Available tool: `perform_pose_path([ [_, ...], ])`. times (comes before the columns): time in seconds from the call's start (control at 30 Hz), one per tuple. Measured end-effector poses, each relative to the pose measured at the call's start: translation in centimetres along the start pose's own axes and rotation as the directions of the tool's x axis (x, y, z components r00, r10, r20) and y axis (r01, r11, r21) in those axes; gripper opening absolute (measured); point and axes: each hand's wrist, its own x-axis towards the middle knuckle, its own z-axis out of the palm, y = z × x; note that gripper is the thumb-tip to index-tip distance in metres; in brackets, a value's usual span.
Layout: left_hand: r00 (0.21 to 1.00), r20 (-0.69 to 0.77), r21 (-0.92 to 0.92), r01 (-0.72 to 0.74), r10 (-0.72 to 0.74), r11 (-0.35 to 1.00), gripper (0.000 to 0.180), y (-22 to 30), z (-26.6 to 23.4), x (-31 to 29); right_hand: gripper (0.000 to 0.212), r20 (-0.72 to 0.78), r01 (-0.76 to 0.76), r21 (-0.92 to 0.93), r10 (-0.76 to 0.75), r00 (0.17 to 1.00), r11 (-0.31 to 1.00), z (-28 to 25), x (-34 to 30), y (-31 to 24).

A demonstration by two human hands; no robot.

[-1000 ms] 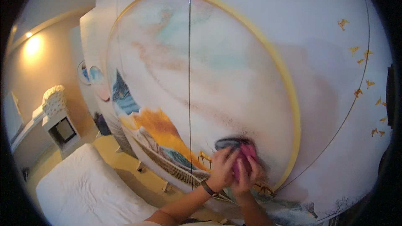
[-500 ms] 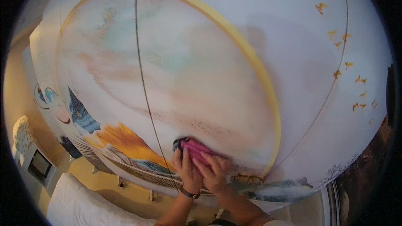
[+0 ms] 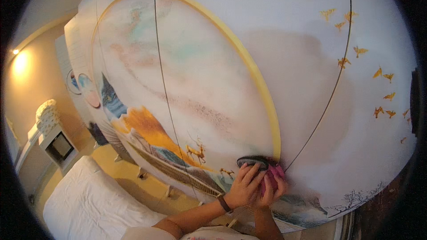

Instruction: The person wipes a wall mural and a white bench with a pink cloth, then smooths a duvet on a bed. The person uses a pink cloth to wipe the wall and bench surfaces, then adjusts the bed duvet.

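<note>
Pink cloth [image 3: 272, 178] sits low and right of centre in the frame, pressed against the painted wall panel [image 3: 204, 84]. Your right hand [image 3: 272, 190] grips it; your left hand [image 3: 243, 187] lies flat over a dark pad [image 3: 251, 162] beside it.

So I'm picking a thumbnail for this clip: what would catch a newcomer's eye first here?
The big wall mural fills most of the view: a pale landscape inside a gold ring, with orange hills and deer at its lower edge. Low in the middle, the left hand and right hand press a pink cloth and a dark pad against it. Gold birds scatter at upper right; a white bed lies lower left.
</note>
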Motion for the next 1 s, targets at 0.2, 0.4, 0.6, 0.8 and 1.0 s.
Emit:
perform_pose_path([
  [0.2,0.975,-0.174,0.119,0.158,-0.136,0.98,0.05,-1.9,-3.7,4.1,0.018,0.066,0.059,0.069,-0.064,0.996,0.996,3.1,6.4,-3.1],
  [0.4,0.875,-0.285,0.106,0.434,-0.391,0.895,0.045,-5.6,-3.8,-2.1,0.032,0.337,0.072,0.265,-0.162,0.927,0.962,6.5,1.6,-5.2],
  [0.6,0.843,-0.125,0.242,0.537,-0.523,0.808,0.051,-4.9,0.4,-11.3,0.033,0.599,-0.01,0.288,-0.172,0.782,0.958,4.2,-7.4,-2.2],
  [0.8,0.887,-0.159,0.14,0.455,-0.433,0.88,0.059,-3.3,-0.9,-5.9,0.026,0.46,0.031,0.357,-0.205,0.864,0.934,2.8,-1.5,-1.6],
  [1.0,0.882,-0.283,0.222,0.442,-0.376,0.869,0.053,-7.7,-6.7,0.4,0.026,0.277,0.079,0.421,-0.211,0.938,0.904,9.2,3.6,-6.4],
])
